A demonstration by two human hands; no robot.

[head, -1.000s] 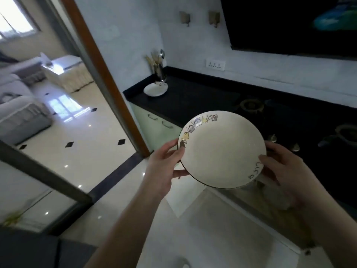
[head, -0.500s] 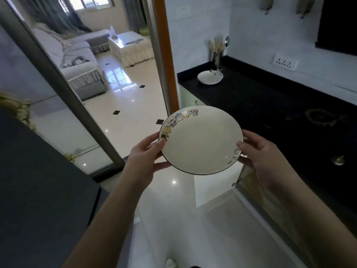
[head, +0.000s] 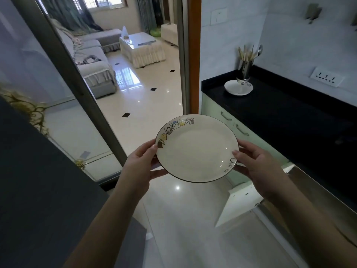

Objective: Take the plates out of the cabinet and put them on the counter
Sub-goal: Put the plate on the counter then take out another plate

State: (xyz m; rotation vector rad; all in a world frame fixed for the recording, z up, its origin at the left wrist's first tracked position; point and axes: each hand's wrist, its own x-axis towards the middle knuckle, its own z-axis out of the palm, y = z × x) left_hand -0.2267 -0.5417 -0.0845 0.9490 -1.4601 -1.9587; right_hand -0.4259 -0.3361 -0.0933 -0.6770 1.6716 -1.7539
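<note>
Left hand (head: pixel 142 163): gripping the left rim of the plate (head: pixel 197 149), thumb on top near the rim's cartoon figures, fingers curled under the edge. Right hand (head: pixel 258 167): gripping the opposite rim, thumb tip resting on the upper face beside the dark lettering, fingers hidden beneath. Both forearms reach up from the bottom of the view.

Plate: cream, round, thin dark edge line, a row of small coloured cartoon figures on its upper-left rim. Held in the air over the glossy floor (head: pixel 179 219), roughly level, tilted slightly toward the camera. Touches nothing but the two hands.

Right of the plate, just beyond the right hand: pale green drawer fronts (head: pixel 229 120) with metal handles, under the black counter (head: pixel 289 113). Plate sits lower in view than the counter edge and apart from it.

Beyond the plate, at the counter's far corner: a second white dish (head: pixel 238 87) resting on the counter, with a metal utensil holder (head: pixel 246 69) just behind it holding chopsticks and a spoon. Wall socket (head: pixel 326 77) on the tiled wall to the right of that.

Left of the plate: a glass sliding door (head: pixel 58 105) with a grey frame; a dark surface (head: pixel 38 190) fills the lower left corner.

Far past the plate, through the doorway: a grey sofa (head: pixel 94 60) and a covered low table (head: pixel 143 49).
</note>
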